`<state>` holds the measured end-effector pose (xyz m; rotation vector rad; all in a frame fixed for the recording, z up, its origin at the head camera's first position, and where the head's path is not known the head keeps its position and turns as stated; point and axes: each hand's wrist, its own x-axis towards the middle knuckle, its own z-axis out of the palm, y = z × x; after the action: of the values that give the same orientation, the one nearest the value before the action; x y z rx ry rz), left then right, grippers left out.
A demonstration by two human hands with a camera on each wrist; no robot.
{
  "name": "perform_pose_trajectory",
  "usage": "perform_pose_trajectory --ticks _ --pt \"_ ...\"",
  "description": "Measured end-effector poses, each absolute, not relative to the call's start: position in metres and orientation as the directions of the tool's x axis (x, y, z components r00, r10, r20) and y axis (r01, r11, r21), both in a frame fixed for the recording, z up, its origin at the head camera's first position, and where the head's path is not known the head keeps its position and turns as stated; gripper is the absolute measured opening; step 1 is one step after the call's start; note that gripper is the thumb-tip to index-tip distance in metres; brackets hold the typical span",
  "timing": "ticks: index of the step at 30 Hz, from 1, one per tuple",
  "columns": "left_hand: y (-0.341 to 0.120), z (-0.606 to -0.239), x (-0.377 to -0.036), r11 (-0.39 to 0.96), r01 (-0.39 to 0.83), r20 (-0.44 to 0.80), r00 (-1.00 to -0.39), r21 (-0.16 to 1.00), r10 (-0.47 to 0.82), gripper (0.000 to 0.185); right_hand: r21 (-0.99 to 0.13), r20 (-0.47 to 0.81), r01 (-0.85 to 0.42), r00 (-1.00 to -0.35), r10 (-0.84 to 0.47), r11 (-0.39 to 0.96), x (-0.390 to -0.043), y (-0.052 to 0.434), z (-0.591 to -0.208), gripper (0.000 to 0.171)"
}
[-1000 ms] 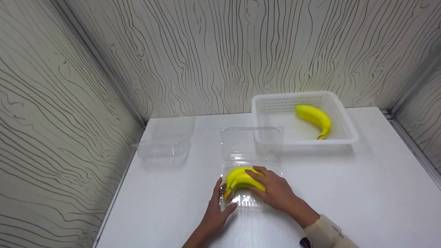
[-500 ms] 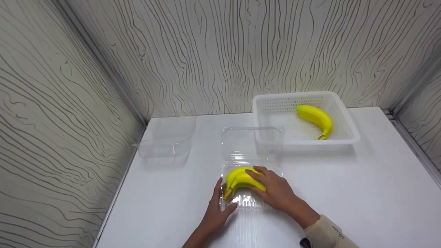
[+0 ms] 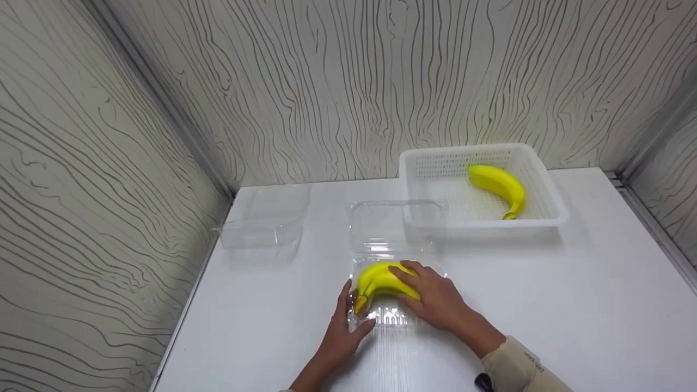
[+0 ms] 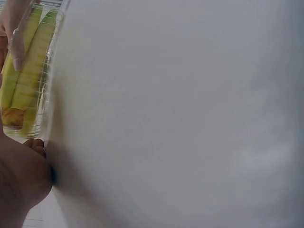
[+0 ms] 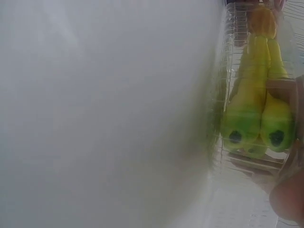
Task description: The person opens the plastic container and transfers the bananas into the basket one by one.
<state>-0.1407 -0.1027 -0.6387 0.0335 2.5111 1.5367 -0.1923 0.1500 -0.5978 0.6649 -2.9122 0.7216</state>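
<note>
A bunch of yellow bananas [image 3: 375,277] lies in the base of a clear plastic clamshell container [image 3: 393,320], its brown stem end to the left. The container's lid [image 3: 375,231] is folded back, away from me. My right hand [image 3: 438,296] holds the bunch at its right end, fingers over the top and thumb on the near side. Through the container wall in the right wrist view, the green banana tips [image 5: 256,130] show dark ends. My left hand [image 3: 340,335] grips the container's front left corner, fingers along the left side and thumb at the front edge.
At the back right of the white table [image 3: 572,305] stands a white plastic basket [image 3: 484,224] with yellow banana [image 3: 498,185] in it. Another clear clamshell container [image 3: 258,237] stands with its lid raised at the back left. Wood-patterned panels [image 3: 348,87] close off the back and sides.
</note>
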Motion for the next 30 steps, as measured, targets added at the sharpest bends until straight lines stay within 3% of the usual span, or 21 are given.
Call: perform_pose_trajectory --ticks 14,30 --pt "-0.1029 -0.6357 -0.14 0.44 -0.059 -0.134 -0.981 0.896 0.141 0.101 -0.445 0.187 -0.435 -0.9 -0.394 0.783 -0.1928 0.1519 -0.5963 0.063" --pt "-0.1025 -0.6363 -0.1403 0.391 -0.044 -0.108 -0.984 0.919 0.143 0.093 -0.483 0.338 -0.483 -0.872 -0.353 0.73 -0.1956 0.1524 -0.5954 0.064"
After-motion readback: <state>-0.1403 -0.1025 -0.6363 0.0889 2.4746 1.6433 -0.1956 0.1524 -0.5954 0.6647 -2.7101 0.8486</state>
